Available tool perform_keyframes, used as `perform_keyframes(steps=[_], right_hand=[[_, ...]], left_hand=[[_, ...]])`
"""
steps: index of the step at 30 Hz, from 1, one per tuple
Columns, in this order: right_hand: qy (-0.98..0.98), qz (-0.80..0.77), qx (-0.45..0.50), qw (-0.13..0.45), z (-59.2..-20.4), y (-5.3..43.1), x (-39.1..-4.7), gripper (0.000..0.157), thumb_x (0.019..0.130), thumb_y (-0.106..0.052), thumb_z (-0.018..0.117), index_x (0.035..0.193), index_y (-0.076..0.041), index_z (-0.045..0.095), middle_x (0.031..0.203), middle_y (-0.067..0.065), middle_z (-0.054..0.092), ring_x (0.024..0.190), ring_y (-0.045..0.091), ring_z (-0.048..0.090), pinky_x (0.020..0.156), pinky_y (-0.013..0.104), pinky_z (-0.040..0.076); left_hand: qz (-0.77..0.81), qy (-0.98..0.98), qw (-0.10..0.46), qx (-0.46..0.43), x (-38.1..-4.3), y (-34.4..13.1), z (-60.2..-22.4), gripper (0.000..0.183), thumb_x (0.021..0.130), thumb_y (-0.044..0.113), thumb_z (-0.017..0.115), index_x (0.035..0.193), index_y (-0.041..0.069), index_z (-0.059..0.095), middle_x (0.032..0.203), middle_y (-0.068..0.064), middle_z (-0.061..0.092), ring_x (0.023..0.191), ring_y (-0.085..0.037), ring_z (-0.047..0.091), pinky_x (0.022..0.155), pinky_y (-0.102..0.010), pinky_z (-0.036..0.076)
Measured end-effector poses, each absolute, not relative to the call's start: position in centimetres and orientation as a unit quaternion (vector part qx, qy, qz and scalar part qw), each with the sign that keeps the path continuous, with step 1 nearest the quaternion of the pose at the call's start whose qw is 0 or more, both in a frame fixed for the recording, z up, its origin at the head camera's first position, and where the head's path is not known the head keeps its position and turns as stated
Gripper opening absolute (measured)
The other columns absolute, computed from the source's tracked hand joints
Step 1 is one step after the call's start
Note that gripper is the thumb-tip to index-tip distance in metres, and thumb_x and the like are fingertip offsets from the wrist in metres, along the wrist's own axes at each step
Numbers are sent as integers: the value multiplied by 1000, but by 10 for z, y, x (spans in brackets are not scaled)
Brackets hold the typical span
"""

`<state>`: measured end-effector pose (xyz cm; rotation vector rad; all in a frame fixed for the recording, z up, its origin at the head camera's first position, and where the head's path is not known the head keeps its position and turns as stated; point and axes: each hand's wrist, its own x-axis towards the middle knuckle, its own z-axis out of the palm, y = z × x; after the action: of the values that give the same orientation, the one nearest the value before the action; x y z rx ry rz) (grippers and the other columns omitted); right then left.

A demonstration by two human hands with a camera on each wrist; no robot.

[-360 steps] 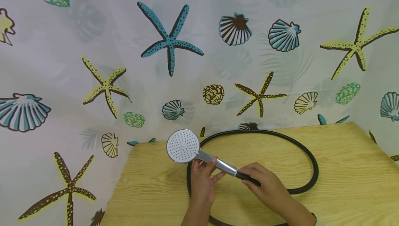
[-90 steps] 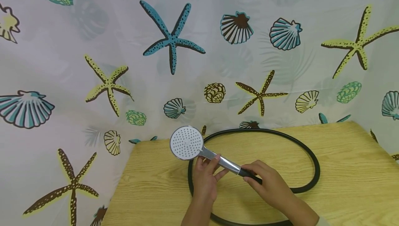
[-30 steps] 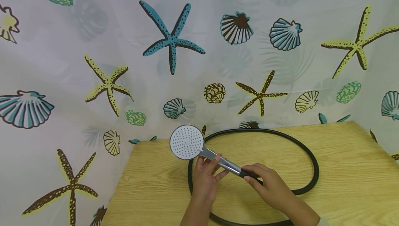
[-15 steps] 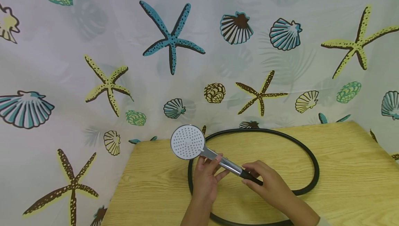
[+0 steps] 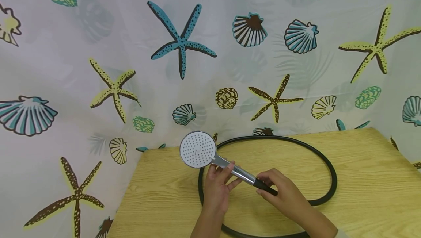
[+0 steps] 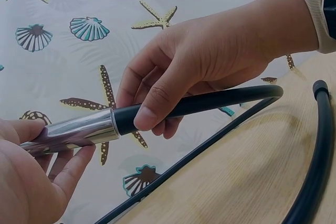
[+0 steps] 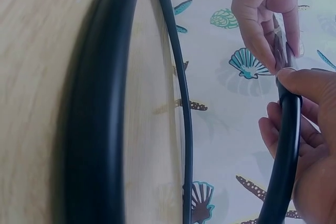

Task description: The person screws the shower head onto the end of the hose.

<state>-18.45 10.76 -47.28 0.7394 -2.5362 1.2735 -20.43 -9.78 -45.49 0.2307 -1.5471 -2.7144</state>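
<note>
A chrome shower head with a white, dotted spray face is held above the table, its handle slanting down to the right. My left hand grips the handle from below, thumb on top. At the handle's lower end, my right hand pinches the end of a black hose between thumb and fingers. In the left wrist view the hose end meets the rim of the chrome handle, with the right thumb along it. The right wrist view shows the hose running down past the right palm.
The rest of the hose loops over a wood-grain table. Its other end, a dark collar, shows in the left wrist view. A white curtain printed with starfish and shells hangs behind the table and along both sides.
Over the last second my right thumb and fingers have shifted slightly around the hose. The shower head has barely moved right; my left hand keeps its hold. The loop on the table lies as before.
</note>
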Motion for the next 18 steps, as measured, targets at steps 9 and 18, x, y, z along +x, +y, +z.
perform_keyframes(steps=[9, 18], right_hand=[[-853, 435, 261, 123, -474, 107, -184, 37, 83, -14, 76, 115, -22, 59, 104, -16, 58, 90, -2, 59, 81, 19, 57], [-848, 442, 262, 129, -474, 107, -185, 33, 85, -16, 74, 114, -22, 59, 102, -15, 58, 88, -2, 59, 78, 18, 57]], left_hand=[[-864, -498, 7, 74, -204, -97, -454, 34, 87, 13, 71, 117, 11, 53, 114, -6, 61, 105, -23, 67, 85, -46, 60], [-865, -496, 3, 72, -204, -97, -454, 32, 87, 15, 71, 114, 15, 54, 117, -7, 60, 105, -22, 67, 87, -46, 60]])
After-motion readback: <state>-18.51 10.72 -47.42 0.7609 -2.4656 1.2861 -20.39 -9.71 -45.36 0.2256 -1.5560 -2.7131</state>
